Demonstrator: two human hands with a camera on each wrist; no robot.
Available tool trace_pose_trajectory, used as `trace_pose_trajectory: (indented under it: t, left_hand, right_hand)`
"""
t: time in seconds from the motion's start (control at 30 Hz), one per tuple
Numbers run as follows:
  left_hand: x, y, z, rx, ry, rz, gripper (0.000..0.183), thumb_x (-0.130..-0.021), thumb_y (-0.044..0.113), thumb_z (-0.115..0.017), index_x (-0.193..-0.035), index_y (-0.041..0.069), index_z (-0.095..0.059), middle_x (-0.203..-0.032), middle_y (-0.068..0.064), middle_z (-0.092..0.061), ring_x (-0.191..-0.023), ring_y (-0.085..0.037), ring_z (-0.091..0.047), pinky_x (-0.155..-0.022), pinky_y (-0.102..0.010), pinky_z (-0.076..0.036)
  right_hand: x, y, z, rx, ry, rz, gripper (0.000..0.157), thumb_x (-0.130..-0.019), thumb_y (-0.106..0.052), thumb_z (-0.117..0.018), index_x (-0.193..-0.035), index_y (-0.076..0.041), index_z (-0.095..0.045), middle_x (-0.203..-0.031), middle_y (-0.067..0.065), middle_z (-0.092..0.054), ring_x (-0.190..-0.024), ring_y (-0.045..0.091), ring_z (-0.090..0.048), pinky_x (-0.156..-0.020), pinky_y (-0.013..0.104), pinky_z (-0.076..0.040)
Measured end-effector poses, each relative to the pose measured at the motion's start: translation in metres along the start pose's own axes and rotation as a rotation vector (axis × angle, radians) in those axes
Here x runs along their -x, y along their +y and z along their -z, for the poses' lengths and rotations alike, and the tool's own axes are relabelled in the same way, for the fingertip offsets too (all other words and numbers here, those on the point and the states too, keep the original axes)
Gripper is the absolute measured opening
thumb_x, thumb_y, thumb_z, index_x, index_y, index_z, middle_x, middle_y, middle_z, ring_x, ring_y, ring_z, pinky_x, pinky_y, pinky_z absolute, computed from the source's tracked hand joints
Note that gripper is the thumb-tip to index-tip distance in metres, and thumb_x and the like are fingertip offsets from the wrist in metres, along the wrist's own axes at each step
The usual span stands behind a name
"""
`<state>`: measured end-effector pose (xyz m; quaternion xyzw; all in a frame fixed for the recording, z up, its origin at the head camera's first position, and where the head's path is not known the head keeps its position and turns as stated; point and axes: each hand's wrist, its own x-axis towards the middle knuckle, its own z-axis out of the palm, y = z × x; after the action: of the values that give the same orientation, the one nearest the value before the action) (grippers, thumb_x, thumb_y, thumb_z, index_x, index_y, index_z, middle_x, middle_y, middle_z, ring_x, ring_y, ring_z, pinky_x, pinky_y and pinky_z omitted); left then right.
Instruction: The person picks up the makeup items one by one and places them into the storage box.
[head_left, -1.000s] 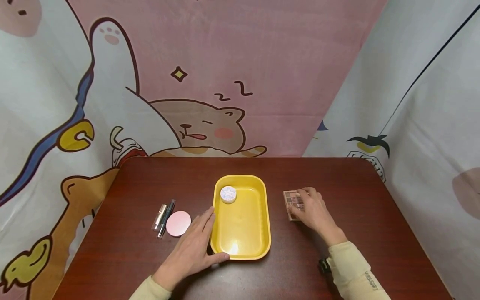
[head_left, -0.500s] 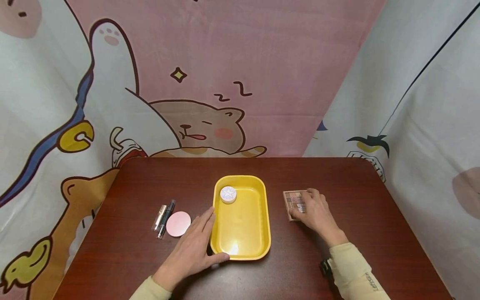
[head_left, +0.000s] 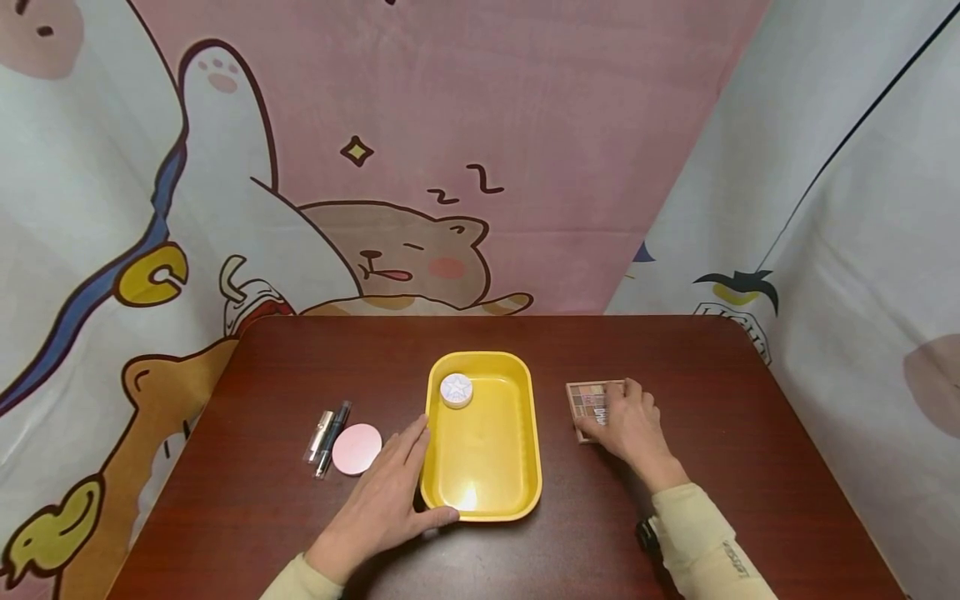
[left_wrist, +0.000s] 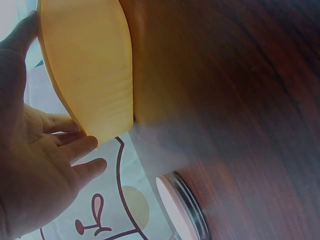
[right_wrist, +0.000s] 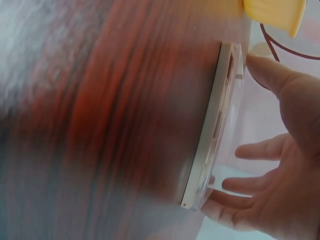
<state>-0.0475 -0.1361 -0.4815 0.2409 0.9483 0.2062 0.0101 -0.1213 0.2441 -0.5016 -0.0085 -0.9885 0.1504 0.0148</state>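
Your left hand (head_left: 386, 500) rests, fingers extended, against the yellow tray (head_left: 495, 450), near-left. Right of the tray, your right hand (head_left: 633, 429) spans the palette (head_left: 587, 400), digits spread, no pinch evident. Grasping appears in hand; next, thumb and fingers should close on opposite edges.

It's a dark reddish-brown wood-grain table (head_left: 720, 400), far corners rounded, and right in the middle sits the yellow rectangular tray (head_left: 483, 467), its length running twelve to six! Out at the tray's nine o'clock, there's the round pink compact (head_left: 356, 450); just past it, a dark cosmetic tube (head_left: 333, 440) and a pale gold tube (head_left: 320, 436), side by side, both pointing towards one. And across near three, lying flat, the eyeshadow palette (head_left: 587, 402)!
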Motion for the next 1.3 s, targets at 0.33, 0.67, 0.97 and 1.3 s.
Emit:
trace_pose_trajectory:
  t: [0.33, 0.67, 0.97, 1.3]
  left_hand:
    - [0.0, 0.0, 0.0, -0.007, -0.005, -0.001, 0.121, -0.076, 0.072, -0.077, -0.161, -0.001, -0.03, -0.168, -0.015, -0.028, -0.15, -0.032, -0.036, -0.123, -0.048, -0.031]
    - [0.0, 0.0, 0.0, -0.016, 0.0, -0.018, 0.119, -0.078, 0.072, -0.077, -0.159, -0.003, -0.032, -0.168, -0.017, -0.028, -0.151, -0.03, -0.036, -0.124, -0.049, -0.029]
    - [-0.001, 0.0, 0.0, -0.021, 0.014, -0.03, 0.118, -0.077, 0.071, -0.078, -0.158, -0.004, -0.034, -0.167, -0.018, -0.03, -0.15, -0.031, -0.038, -0.123, -0.049, -0.032]
    - [0.0, -0.001, 0.0, -0.02, 0.022, -0.027, 0.119, -0.077, 0.071, -0.078, -0.158, -0.003, -0.034, -0.167, -0.017, -0.03, -0.149, -0.032, -0.039, -0.122, -0.05, -0.033]
  right_hand:
    - [-0.002, -0.01, -0.002, 0.052, -0.003, -0.044, 0.095, -0.078, -0.054, -0.084, -0.132, 0.017, -0.05, -0.124, 0.042, -0.048, -0.101, 0.056, -0.053, -0.083, 0.069, -0.05]
    - [-0.007, -0.016, -0.001, 0.06, -0.108, -0.15, 0.109, -0.078, -0.056, -0.083, -0.142, 0.018, -0.036, -0.12, 0.042, -0.047, -0.107, 0.057, -0.051, -0.09, 0.07, -0.048]
    - [-0.011, -0.02, 0.0, 0.086, -0.15, -0.204, 0.107, -0.077, -0.054, -0.083, -0.14, 0.018, -0.036, -0.112, 0.042, -0.048, -0.106, 0.057, -0.051, -0.088, 0.068, -0.05]
    - [-0.015, -0.023, 0.0, 0.084, -0.176, -0.226, 0.11, -0.074, -0.051, -0.085, -0.141, 0.021, -0.035, -0.112, 0.043, -0.047, -0.105, 0.056, -0.05, -0.09, 0.067, -0.05]
